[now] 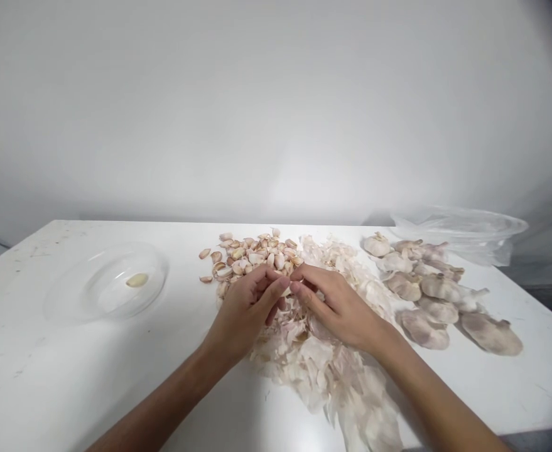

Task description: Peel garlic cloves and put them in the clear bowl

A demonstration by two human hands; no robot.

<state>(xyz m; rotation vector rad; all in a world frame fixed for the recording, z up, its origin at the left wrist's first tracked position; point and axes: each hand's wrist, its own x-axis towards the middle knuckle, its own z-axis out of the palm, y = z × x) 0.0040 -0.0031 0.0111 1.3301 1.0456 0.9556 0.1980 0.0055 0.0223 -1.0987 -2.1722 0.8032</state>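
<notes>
Our left hand (245, 314) and right hand (336, 307) press their fingertips together, any pinched piece hidden, above papery garlic skins (304, 370), with pink-tinged cloves (252, 252) behind and whole bulbs (440, 287) rightward.

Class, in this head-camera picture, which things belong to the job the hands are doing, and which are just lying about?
At the job:
left hand, right hand, unpeeled garlic cloves, papery garlic skins

Lying about:
whole garlic bulbs, glass dish, peeled clove, plastic bag, white table
</notes>
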